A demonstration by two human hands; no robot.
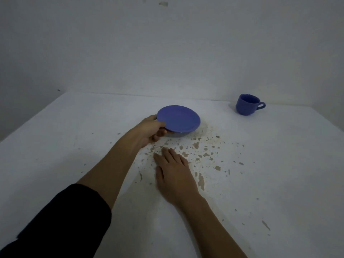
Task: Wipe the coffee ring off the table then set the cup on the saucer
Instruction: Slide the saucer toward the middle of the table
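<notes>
A blue saucer (179,119) is held tilted just above the white table (279,174), near its middle. My left hand (150,133) grips the saucer's left rim, thumb on top and fingers beneath. My right hand (173,174) lies flat on the table with its fingers together, palm down, in front of the saucer. A blue cup (246,104) stands upright at the far right, its handle pointing right. Brownish flecks and a faint curved stain (202,144) spread over the table right of both hands. No cloth is visible.
A pale wall (167,43) rises right behind the table's far edge. The table's left edge runs diagonally from the far left corner toward me. A dark sleeve (65,220) covers my left upper forearm.
</notes>
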